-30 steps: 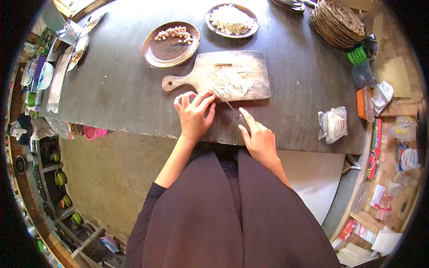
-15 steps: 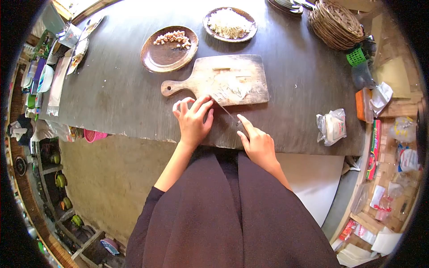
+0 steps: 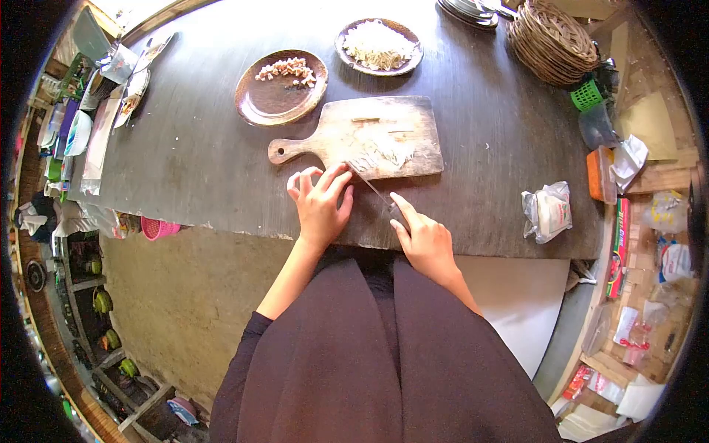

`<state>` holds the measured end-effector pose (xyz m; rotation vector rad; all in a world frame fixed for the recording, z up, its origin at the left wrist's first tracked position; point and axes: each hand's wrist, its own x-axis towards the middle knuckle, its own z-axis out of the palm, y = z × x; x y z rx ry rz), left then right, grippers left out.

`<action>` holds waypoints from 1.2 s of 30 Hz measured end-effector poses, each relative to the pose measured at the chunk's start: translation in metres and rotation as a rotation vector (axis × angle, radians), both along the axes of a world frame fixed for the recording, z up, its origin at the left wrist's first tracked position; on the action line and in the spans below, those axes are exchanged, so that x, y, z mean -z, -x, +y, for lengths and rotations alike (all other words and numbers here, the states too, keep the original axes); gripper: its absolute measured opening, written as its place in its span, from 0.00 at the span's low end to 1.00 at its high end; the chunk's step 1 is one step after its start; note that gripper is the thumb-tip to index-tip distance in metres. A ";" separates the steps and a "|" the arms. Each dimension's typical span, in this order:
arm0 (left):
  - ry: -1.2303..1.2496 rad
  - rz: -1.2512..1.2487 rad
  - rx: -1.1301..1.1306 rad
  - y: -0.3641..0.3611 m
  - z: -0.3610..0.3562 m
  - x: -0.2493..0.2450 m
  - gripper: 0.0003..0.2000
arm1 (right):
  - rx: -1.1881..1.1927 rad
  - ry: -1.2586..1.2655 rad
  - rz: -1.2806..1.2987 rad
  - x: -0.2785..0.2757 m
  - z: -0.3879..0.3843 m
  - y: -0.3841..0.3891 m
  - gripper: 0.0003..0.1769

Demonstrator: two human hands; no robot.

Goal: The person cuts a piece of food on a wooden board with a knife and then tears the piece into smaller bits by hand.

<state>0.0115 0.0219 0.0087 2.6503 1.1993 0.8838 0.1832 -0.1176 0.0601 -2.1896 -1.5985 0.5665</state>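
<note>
In the head view my right hand [image 3: 425, 238] is closed around the handle of a knife [image 3: 371, 186], whose blade slants up and left to the near edge of a wooden cutting board [image 3: 421, 140]. My left hand [image 3: 322, 207] is at the board's near left corner, fingers bent, the fingertips by the blade's tip; whatever lies under them is too small to make out. Thin pale strips [image 3: 391, 150] are scattered on the board, and a short stick-like piece [image 3: 365, 119] lies farther up it.
Beyond the board stand a brown plate [image 3: 273, 107] with small chopped pieces and a plate [image 3: 384, 71] of pale shreds. A wrapped package [image 3: 548, 212] lies at right. Stacked wicker baskets [image 3: 554, 44] and a green basket [image 3: 587, 96] stand at the back right.
The view has shifted slightly, so the board and plates appear a little lower. Both hands keep nearly the same pose, with the knife still at the board's near edge.
</note>
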 end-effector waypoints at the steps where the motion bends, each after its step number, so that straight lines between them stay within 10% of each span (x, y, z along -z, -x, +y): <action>1: 0.000 -0.001 -0.001 0.000 0.000 0.000 0.12 | -0.001 0.000 -0.001 0.001 0.000 0.000 0.29; 36: 0.046 0.063 -0.099 -0.005 -0.016 -0.010 0.17 | -0.021 -0.086 0.034 0.014 0.005 -0.004 0.30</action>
